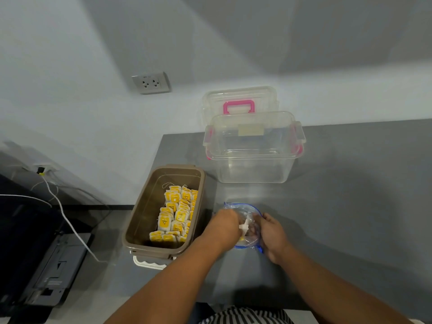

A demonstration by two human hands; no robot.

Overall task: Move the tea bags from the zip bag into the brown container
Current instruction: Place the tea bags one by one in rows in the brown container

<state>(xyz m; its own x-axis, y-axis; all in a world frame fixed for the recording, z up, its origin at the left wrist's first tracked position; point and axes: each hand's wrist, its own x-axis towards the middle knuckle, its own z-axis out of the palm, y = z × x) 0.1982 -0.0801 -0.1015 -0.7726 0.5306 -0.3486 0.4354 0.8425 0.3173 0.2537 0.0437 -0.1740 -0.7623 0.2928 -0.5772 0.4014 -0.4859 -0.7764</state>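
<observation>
One grey printer (53, 272) sits far left of the hands, below the bench edge, crossed by a white cable (70, 224). Just left of the left hand stands the open brown rectangular plastic container (140, 213), its right half packed with yellow-labelled tea bags (177, 213). The left hand (225, 222) reaches into the mouth of the clear zip bag with a blue seal (243, 209); its fingers are hidden inside, so its grip cannot be told, though a white tea bag piece (244, 226) shows at its fingertips. The right hand (272, 235) pinches the bag's right edge with curled fingers. The bag lies on the dark grey bench (350, 206) between both hands. Beyond them stands a clear plastic box with pink latches (252, 160), its pink-handled lid (238, 106) propped behind it.
</observation>
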